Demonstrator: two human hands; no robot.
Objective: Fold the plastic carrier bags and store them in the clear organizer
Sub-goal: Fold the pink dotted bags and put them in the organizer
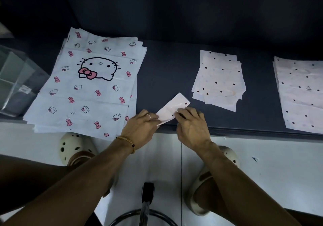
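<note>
A pale pink dotted carrier bag (174, 106), folded into a narrow strip, lies near the front edge of the dark table (166, 71). My left hand (141, 129) pinches its near end. My right hand (192, 126) holds the strip's middle with curled fingers. To the left lies a stack of white cat-print bags (90, 85). A small pile of pink dotted bags (220, 80) sits to the right, and a larger pile (298, 94) at the far right. The clear organizer (15, 80) stands at the left edge.
The table's front edge (244, 131) runs just below my hands. Below it are a white floor (157, 155), my two cream clogs and a stool's metal ring (145, 213).
</note>
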